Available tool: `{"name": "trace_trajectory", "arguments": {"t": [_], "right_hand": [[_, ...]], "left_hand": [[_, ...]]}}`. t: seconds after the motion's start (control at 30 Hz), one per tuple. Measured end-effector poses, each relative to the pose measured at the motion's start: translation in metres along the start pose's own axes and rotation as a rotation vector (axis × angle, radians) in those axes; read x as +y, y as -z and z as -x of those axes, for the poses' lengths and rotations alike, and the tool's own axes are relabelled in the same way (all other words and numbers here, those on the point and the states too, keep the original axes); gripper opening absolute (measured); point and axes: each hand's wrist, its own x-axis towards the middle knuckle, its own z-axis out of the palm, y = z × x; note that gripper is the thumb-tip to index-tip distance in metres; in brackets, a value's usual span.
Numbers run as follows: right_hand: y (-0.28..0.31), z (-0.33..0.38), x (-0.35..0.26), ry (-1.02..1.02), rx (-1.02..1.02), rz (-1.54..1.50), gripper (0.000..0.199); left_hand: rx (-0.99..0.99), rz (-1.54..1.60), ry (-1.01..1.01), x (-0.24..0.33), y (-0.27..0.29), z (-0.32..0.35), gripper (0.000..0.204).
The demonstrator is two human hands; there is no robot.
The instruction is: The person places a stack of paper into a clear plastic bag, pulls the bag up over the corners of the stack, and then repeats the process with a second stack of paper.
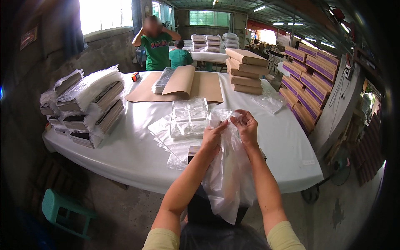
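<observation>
Clamping left fingers (222, 125) and right fingers (247, 120) on a clear bag (229, 175), seemingly at its mouth, letting the rest hang free below, with flat bags (188, 118) handy just left.

The left window (106, 16) glares white; edges curve and darken.
</observation>
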Motion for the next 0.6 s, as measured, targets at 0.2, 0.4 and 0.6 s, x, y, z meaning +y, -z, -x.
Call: {"name": "trace_trajectory", "arguments": {"t": [0.2, 0.4, 0.6], "right_hand": [[0.011, -0.003, 0.011, -0.117, -0.045, -0.101, 0.013], [0.014, -0.002, 0.005, -0.230, 0.066, -0.045, 0.016], [0.015, -0.003, 0.010, -0.093, 0.003, -0.093, 0.015]], "left_hand": [[0.043, 0.111, -0.059, 0.002, -0.007, 0.003, 0.016], [0.171, 0.105, -0.064, 0.004, -0.006, 0.004, 0.035], [0.003, 0.009, 0.107, 0.012, -0.012, 0.013, 0.044]]}}
